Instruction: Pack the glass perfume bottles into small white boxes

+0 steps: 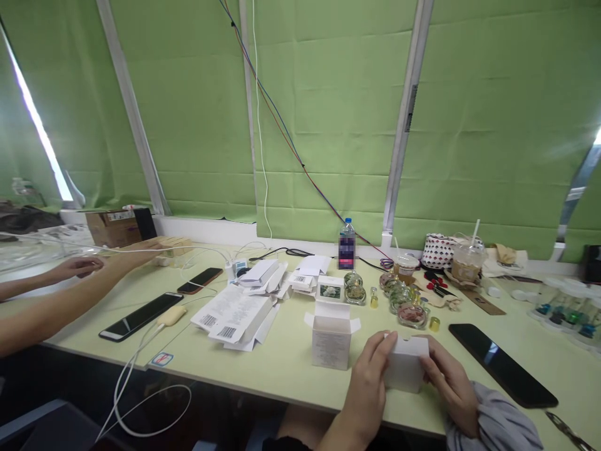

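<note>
Both my hands grip a small white carton (406, 363) near the front edge of the pale green table (282, 357). My left hand (369, 376) wraps its left side, and my right hand (448, 379) holds its right side, fingers curled. Just left of it stands another white carton (331, 338) with its top flaps open. Behind are several small round glass jars (404, 300) with coloured contents and tiny yellow vials (434, 323).
Flat folded white cartons with barcodes (235, 316) lie in piles at centre left. Black phones (502, 373) (141, 315) rest on the table, one with a white cable. A water bottle (347, 244), drink cups (467, 260) and another person's arms (56, 288) at the left.
</note>
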Available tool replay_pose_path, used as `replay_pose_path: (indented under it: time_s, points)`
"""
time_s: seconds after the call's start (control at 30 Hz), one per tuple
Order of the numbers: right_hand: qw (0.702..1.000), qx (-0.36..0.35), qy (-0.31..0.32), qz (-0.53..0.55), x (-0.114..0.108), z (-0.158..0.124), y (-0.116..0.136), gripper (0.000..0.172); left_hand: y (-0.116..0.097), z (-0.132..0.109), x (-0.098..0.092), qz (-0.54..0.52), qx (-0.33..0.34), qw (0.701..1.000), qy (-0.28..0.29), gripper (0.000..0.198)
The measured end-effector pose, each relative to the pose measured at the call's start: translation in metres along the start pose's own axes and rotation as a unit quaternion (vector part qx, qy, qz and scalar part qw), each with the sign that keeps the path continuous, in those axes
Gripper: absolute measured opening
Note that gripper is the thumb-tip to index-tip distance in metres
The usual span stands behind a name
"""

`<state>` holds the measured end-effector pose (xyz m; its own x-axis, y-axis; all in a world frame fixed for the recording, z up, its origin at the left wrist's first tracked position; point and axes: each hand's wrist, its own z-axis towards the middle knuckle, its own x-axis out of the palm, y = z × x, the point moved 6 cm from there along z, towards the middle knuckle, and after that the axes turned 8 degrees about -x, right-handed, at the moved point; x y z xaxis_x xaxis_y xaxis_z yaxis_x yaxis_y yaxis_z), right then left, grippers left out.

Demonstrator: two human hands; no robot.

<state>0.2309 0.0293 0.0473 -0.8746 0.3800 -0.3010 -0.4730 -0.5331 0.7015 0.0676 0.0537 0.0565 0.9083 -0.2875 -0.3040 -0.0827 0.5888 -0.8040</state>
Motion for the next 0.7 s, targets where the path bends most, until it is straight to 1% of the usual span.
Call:
replay_pose_path:
  time_s: [0.07,0.13,0.3,0.4,0.47,0.53,0.6,0.63,0.7]
  points:
    - [1.000,0.004,-0.002,0.007,-0.001,0.000,-0.001,0.030,0.001,0.000,0.000,0.010,0.015,1.000,0.000,0.059]
    - [1.000,0.000,0.006,0.008,-0.001,0.001,-0.002,0.029,0.004,0.000,0.000,0.017,0.015,1.000,-0.003,0.057]
    - [0.999,-0.039,0.037,-0.004,-0.004,0.003,-0.006,0.026,0.013,-0.002,0.000,-0.002,-0.022,1.000,-0.008,0.054]
    - [0.999,-0.034,0.033,-0.003,-0.005,0.003,-0.008,0.025,0.013,-0.003,0.001,-0.021,-0.033,0.999,0.001,0.053]
    - [0.999,-0.023,0.031,0.006,-0.005,0.002,-0.009,0.027,0.010,-0.004,0.002,-0.003,-0.025,1.000,0.004,0.051]
    - [0.999,-0.013,0.028,0.017,-0.004,0.001,-0.011,0.028,0.003,-0.006,0.001,0.046,0.007,0.999,-0.001,0.053]
    - [0.999,-0.009,0.023,0.026,-0.004,0.000,-0.013,0.027,-0.010,-0.011,-0.002,0.116,0.077,0.990,-0.021,0.058]
    - [0.999,-0.007,0.019,0.029,-0.004,-0.001,-0.015,0.026,-0.018,-0.015,-0.005,0.152,0.124,0.980,-0.039,0.060]
    - [0.999,-0.008,0.006,0.037,-0.006,-0.003,-0.018,0.025,-0.032,-0.026,-0.016,0.214,0.224,0.947,-0.090,0.064]
